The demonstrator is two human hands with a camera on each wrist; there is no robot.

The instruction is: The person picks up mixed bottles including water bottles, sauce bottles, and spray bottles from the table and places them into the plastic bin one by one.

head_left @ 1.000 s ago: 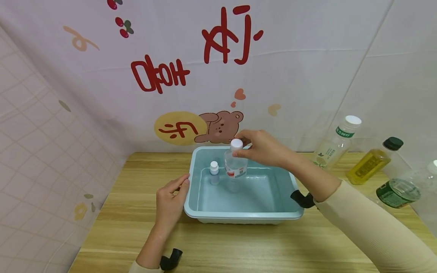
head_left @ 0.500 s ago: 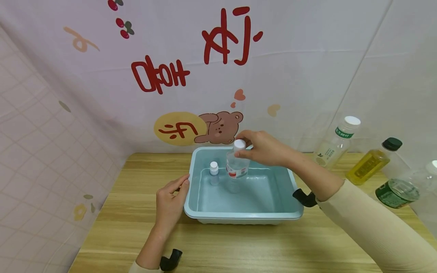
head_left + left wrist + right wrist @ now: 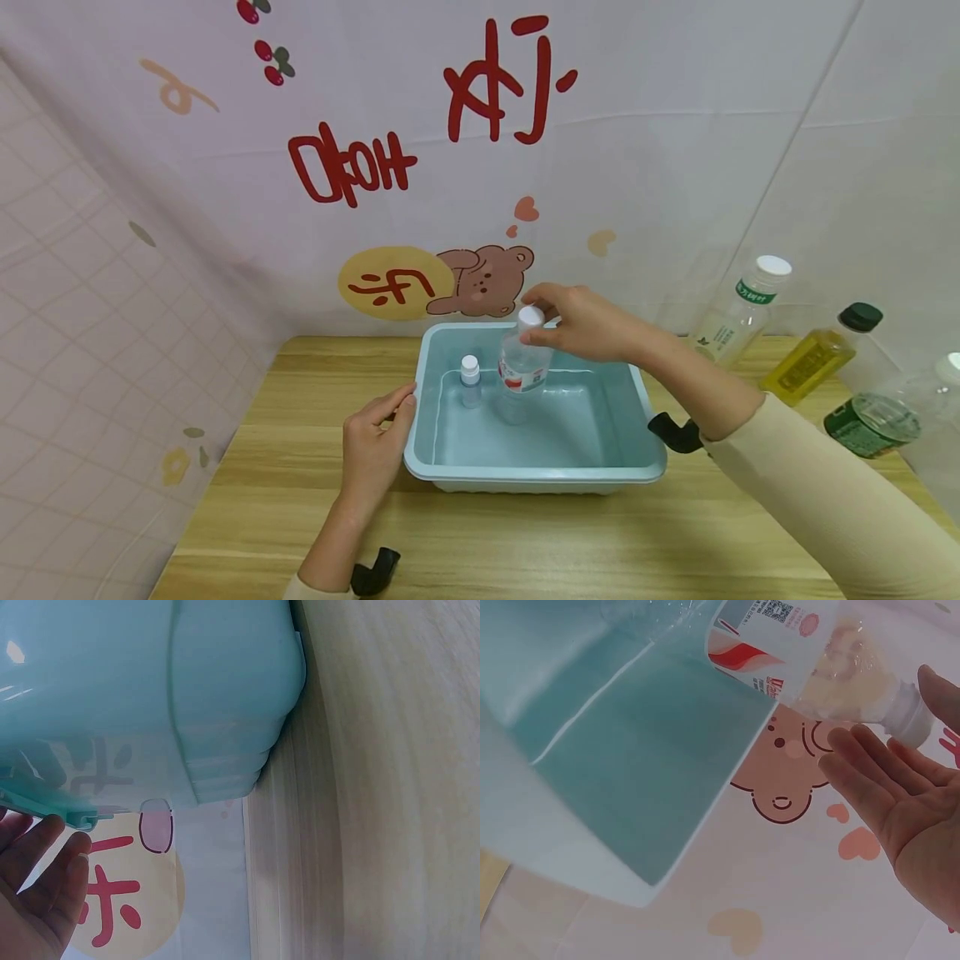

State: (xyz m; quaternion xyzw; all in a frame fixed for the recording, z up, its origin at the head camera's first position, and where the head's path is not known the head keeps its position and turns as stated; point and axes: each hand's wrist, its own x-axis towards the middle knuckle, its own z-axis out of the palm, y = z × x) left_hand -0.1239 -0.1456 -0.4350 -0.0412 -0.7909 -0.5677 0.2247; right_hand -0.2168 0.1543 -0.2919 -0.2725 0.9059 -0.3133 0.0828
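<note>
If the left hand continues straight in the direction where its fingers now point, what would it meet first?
Most likely the blue tub, at its left rim: the left hand seems to touch it there, though exact contact is hard to judge.

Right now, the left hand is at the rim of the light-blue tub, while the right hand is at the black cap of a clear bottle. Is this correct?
Not entirely: the cap is white, as the head view shows. The left hand is at the rim of the light-blue tub, while the right hand is at that cap of a clear bottle.
</note>
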